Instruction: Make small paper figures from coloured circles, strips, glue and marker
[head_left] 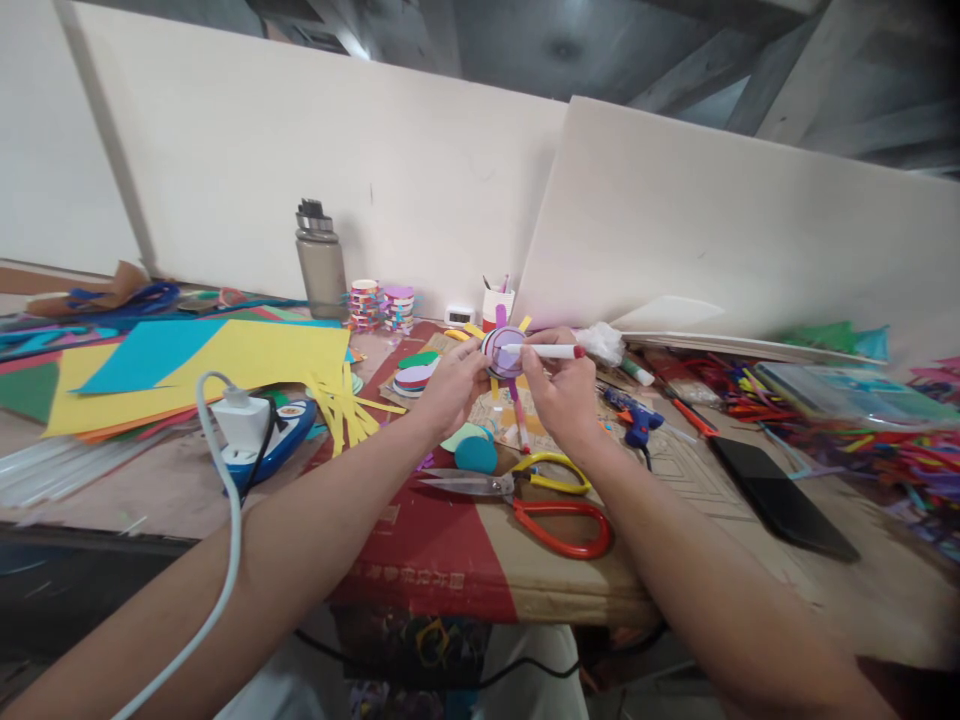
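Left hand (454, 384) is curled, with the rim of a disc stack (510, 341) pinched between thumb and fingers. Right hand (566, 392) is closed in a writing grip on a white pen (551, 351), its red end pointed to the right and its other end laid over the lilac face of the disc stack. The disc stack is held up above the middle of the bench (131, 492), its face turned toward the camera; purple and yellow strips are seen projecting from its edge.

Below the hands, a blue disc (475, 456) and scissors (506, 486) are laid on red-and-brown cardboard (431, 560). The blades are pointed left; one handle is yellow, the other red. Beyond the right hand, a blue glue gun (639, 424) is noted, with a black phone (784, 498) farther right.

To the left, cut yellow strips (346, 408) are spread beside a yellow sheet (266, 352), on which a blue sheet (154, 355) is partly laid. A plug (244, 420) is seated in a blue power strip (283, 440). At the back, a bottle (321, 265), two banded cylinders (365, 305), a clock (459, 316) and a cup (499, 304) are stood before white boards (420, 170).
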